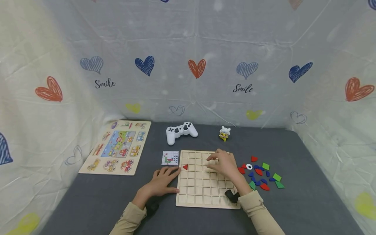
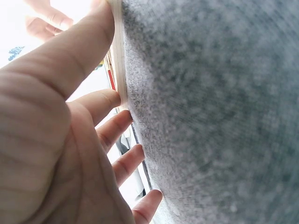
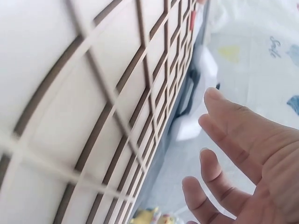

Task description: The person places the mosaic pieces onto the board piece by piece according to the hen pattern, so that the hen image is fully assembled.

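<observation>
A wooden grid board lies on the dark cloth, with one red triangle in a cell near its left edge. My left hand touches the board's left side with spread fingers; in the left wrist view the thumb and index fingertip meet the wooden edge. Over the upper right cells hovers my right hand, fingers loosely bent and apart. Nothing shows between its fingers in the right wrist view. By the board's upper left corner is a small pattern card with a bird-like picture.
Several loose red, green and blue pieces and a white ring are scattered right of the board. Behind it are a white game controller and a small yellow-and-white figurine. A picture puzzle board lies at left.
</observation>
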`<action>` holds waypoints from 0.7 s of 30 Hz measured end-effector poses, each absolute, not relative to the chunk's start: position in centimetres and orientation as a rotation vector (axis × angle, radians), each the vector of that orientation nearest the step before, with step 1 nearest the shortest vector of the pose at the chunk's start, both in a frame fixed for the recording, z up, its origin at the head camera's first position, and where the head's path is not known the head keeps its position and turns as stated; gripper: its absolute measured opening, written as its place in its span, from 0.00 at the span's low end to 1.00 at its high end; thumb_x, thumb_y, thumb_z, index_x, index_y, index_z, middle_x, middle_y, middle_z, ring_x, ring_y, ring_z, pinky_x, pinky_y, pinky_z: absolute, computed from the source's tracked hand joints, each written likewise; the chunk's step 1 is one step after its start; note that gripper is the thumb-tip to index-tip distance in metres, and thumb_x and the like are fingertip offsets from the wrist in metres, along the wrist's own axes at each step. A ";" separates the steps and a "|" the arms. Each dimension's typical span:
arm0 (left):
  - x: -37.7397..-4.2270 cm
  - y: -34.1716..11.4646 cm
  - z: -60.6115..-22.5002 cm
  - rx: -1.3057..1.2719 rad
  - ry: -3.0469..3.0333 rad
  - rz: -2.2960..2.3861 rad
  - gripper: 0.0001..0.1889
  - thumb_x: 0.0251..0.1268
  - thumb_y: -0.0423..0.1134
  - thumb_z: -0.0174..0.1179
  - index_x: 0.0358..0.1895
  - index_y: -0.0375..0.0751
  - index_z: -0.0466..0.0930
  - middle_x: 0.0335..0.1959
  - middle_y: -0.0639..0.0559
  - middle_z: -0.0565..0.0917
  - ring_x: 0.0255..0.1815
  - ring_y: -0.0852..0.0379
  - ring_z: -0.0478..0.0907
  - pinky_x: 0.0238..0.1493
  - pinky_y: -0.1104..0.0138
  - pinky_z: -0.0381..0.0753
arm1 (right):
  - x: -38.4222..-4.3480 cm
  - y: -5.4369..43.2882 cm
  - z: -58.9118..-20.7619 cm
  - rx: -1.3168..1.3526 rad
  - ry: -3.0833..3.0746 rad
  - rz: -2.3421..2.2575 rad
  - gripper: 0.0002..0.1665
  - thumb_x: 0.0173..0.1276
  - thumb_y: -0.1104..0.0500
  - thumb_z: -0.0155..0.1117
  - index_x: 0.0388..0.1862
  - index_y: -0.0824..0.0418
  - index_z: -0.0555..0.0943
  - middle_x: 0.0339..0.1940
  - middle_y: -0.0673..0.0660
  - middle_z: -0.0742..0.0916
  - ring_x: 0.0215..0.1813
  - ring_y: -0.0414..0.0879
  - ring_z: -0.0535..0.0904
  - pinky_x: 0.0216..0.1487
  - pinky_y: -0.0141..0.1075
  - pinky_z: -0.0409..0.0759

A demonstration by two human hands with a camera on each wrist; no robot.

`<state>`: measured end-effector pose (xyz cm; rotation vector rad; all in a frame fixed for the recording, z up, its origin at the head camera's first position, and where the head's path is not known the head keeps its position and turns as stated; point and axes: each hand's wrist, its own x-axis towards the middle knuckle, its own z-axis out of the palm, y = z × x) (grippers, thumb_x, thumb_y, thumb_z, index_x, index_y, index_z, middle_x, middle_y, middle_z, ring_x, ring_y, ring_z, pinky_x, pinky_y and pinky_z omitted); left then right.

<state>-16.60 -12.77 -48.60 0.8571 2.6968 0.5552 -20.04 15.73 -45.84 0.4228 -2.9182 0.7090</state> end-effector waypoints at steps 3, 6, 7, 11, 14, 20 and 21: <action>-16.7 -12.8 -48.6 0.858 2.697 0.552 0.41 0.58 0.58 0.58 0.72 0.47 0.55 0.70 0.47 0.57 0.68 0.40 0.52 0.59 0.38 0.50 | -19.9 16.7 -46.0 0.410 -2.903 0.710 0.13 0.49 0.49 0.75 0.35 0.48 0.87 0.30 0.49 0.80 0.32 0.41 0.71 0.39 0.44 0.63; -16.7 -12.8 -48.7 0.859 2.696 0.553 0.41 0.58 0.58 0.58 0.72 0.46 0.55 0.70 0.46 0.57 0.68 0.40 0.52 0.59 0.38 0.50 | -19.8 17.6 -46.0 0.392 -2.894 0.708 0.13 0.49 0.49 0.74 0.35 0.48 0.87 0.30 0.50 0.79 0.32 0.43 0.71 0.38 0.44 0.61; -16.7 -12.8 -48.7 0.859 2.694 0.556 0.41 0.58 0.58 0.58 0.72 0.46 0.55 0.70 0.46 0.57 0.68 0.40 0.52 0.59 0.38 0.50 | -19.8 17.9 -46.1 0.385 -2.894 0.701 0.13 0.50 0.49 0.74 0.36 0.49 0.87 0.30 0.50 0.79 0.31 0.43 0.71 0.38 0.44 0.62; -16.7 -12.8 -48.7 0.857 2.686 0.561 0.41 0.58 0.58 0.58 0.72 0.47 0.55 0.70 0.47 0.56 0.68 0.39 0.52 0.59 0.38 0.50 | -19.6 19.3 -46.3 0.354 -2.897 0.684 0.13 0.51 0.50 0.74 0.37 0.49 0.87 0.30 0.51 0.79 0.29 0.43 0.69 0.37 0.44 0.60; -16.7 -12.8 -48.7 0.855 2.682 0.563 0.41 0.58 0.59 0.58 0.72 0.47 0.54 0.70 0.47 0.56 0.68 0.40 0.52 0.60 0.38 0.50 | -19.6 20.6 -46.5 0.328 -2.900 0.647 0.13 0.52 0.49 0.73 0.38 0.49 0.86 0.31 0.52 0.79 0.27 0.41 0.66 0.35 0.42 0.57; -16.5 -12.8 -48.6 0.862 2.682 0.577 0.41 0.58 0.57 0.58 0.72 0.46 0.55 0.70 0.46 0.57 0.68 0.39 0.52 0.59 0.38 0.50 | -19.5 23.1 -46.6 0.262 -2.891 0.592 0.14 0.53 0.50 0.72 0.39 0.50 0.86 0.33 0.54 0.79 0.26 0.42 0.64 0.33 0.42 0.57; -16.5 -12.8 -48.6 0.864 2.683 0.578 0.41 0.58 0.57 0.59 0.72 0.46 0.55 0.70 0.46 0.57 0.68 0.39 0.52 0.59 0.38 0.50 | -19.4 23.5 -46.6 0.245 -2.893 0.584 0.14 0.53 0.50 0.72 0.39 0.51 0.86 0.33 0.54 0.79 0.26 0.42 0.64 0.34 0.43 0.58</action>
